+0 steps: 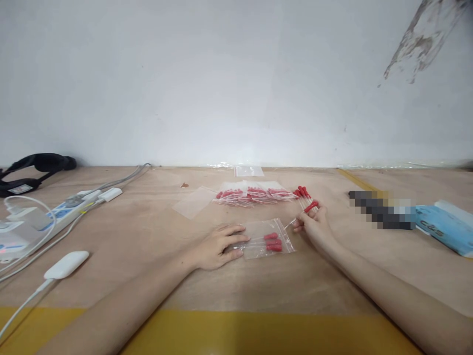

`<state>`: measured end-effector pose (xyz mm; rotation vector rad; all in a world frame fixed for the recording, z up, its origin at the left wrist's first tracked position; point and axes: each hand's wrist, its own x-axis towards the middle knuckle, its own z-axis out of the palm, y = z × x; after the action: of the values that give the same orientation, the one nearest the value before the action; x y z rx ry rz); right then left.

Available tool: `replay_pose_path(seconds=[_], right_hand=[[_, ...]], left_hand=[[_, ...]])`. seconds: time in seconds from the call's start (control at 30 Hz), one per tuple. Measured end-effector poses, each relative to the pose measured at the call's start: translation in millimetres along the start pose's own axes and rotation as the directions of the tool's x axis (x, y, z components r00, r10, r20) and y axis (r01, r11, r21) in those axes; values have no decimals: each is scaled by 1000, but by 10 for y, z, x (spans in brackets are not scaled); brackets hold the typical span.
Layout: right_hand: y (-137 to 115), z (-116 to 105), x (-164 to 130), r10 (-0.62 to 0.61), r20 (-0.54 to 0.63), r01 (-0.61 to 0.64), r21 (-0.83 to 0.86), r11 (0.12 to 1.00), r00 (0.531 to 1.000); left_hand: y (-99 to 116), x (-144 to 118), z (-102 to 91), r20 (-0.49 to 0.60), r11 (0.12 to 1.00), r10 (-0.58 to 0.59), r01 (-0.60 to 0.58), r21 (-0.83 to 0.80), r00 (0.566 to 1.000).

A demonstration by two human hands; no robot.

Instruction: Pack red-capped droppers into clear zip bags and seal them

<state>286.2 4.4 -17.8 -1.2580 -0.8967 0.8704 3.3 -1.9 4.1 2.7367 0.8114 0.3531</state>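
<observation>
So the left hand [221, 245] is lying flat-ish on the table, fingers loosely spread, pressing down the left edge of a small clear zip bag [269, 238]. Bag sits right between the two hands and has three red-capped droppers [272, 242] inside. The right hand [313, 226] is pinched shut around one dropper [303, 212], red cap pointing up and away, thin clear tip aimed at the bag's open right corner. Can't tell if the tip is actually inside the bag.

Just behind the right hand there's a loose bunch of red-capped droppers [302, 194] lying on the wood, and next to that, to the left, a pile of filled bags [254, 194]. An empty flat bag [194, 201] sits left of the pile, another empty one [249, 171] further back by the wall.

Off to the left: white adapter with cable [66, 264], power strip [55, 215], and a black strap [35, 165] in the far corner. On the right, a blue pack [445, 227].

Surface is a plywood table [148, 231] with a yellow front edge [258, 335], pushed against a plain white wall [221, 74] with a scuffed patch at the top right.
</observation>
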Motion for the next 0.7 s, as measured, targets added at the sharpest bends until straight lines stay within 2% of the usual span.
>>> replay_pose_path(seconds=[0.13,0.57,0.63,0.7], right_hand=[[60,35,17,60,66,-69,136,988,996],[10,-12,-89,149,176,-193,273,942,973],[16,-31,-69,174,215,-228,261,938,961],[32,-55,-51,189,264,-238,168,957,946]], left_hand=[[-16,4,12,-16,1000,6,-6,-12,1000],[-7,4,-1,12,1000,-9,9,20,1000],[-3,5,2,9,1000,-8,7,18,1000],[-1,4,7,4,1000,-9,9,13,1000]])
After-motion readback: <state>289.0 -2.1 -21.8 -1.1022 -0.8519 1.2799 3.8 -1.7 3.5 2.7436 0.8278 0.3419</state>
